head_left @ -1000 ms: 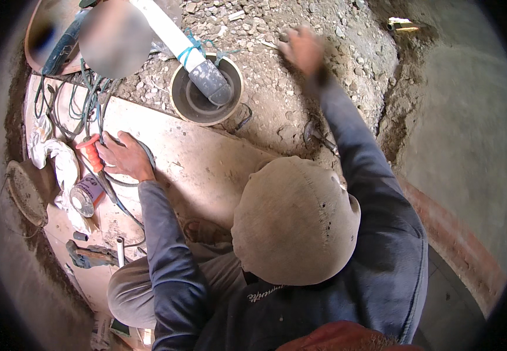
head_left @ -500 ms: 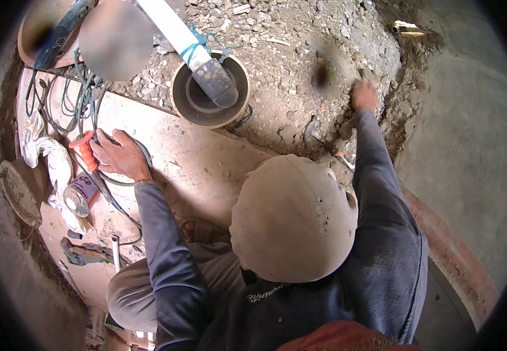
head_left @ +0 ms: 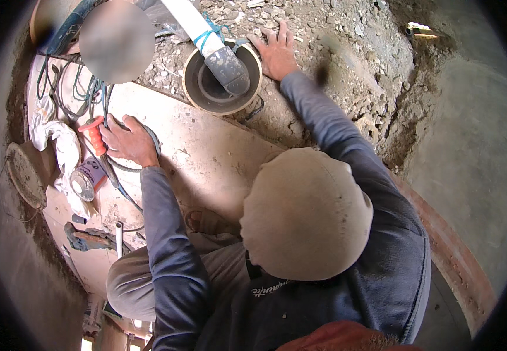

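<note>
Grey pipe (head_left: 221,58) slants into the round opening (head_left: 198,93), its long axis running up-left. Right hand (head_left: 277,52) lies flat, fingers spread, on rubble just right of it; left hand (head_left: 127,140), farther off, closes on cable (head_left: 148,137).

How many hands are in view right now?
2: the left hand on the board beside the orange-handled tool; the right hand flat on rubble beside the round pipe opening.

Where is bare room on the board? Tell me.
Bare: the board between the left hand and the round pipe mouth. Crowded: its left edge, with cables, cloth, can and tools.
</note>
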Demonstrator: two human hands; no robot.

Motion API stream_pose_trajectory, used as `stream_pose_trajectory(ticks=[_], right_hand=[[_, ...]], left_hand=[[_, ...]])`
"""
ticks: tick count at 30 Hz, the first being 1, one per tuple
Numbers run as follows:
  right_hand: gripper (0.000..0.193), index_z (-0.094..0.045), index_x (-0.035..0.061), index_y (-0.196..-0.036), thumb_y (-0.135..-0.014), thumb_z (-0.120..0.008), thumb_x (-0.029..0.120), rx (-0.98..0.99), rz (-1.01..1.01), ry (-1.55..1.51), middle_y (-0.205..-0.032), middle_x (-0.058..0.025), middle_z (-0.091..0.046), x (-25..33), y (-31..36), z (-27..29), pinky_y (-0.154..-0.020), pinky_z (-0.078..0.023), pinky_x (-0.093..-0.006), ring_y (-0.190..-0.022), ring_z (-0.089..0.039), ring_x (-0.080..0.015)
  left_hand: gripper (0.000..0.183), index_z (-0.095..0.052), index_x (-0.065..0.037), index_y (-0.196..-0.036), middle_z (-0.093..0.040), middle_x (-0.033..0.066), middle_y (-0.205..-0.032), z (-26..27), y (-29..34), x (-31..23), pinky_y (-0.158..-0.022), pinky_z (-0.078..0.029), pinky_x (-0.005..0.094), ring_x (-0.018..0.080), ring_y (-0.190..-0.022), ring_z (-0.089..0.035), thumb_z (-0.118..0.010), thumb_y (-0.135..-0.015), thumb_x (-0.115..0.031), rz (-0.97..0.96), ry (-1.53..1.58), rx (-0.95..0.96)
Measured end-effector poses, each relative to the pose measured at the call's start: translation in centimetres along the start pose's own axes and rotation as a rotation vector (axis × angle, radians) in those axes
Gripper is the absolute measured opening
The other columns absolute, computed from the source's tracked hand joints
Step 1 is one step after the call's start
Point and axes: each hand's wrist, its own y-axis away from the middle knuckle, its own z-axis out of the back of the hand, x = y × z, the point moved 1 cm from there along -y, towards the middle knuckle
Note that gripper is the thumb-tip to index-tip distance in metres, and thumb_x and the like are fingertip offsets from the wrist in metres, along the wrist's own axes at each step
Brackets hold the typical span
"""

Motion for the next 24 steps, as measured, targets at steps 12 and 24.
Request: stream_pose_trajectory(ticks=[12,24], right_hand=[[0.028,-0.064,0.0197,-0.121,-0.102,-0.056,0.039,0.118,-0.298,0.012,-0.129,-0.0122,-0.059,-5.3,6.3,1.0,-0.105,-0.040,-0.0540,-0.124,-0.056,-0.0316],[0.029,-0.072,0.0089,-0.120,-0.097,-0.068,0.026,0.318,0.008,-0.321,-0.116,-0.0154,-0.067,-12.1,5.9,8.5,-0.096,-0.052,-0.0487,-0.109,-0.066,-0.0341]], left_hand=[[0.057,-0.052,-0.008,-0.148,-0.039,0.0208,-0.160,0.2,0.1,-0.2,-0.119,-0.015,0.0656,0.0368,-0.148,-0.035,-0.050,-0.100,-0.039,0.028,-0.002,0.006],[0.055,-0.055,-0.011,-0.144,-0.041,0.0223,-0.157,-1.2,-0.1,1.4,-0.119,-0.013,0.0691,0.0410,-0.149,-0.033,-0.054,-0.097,-0.039,0.035,0.001,-0.106]])
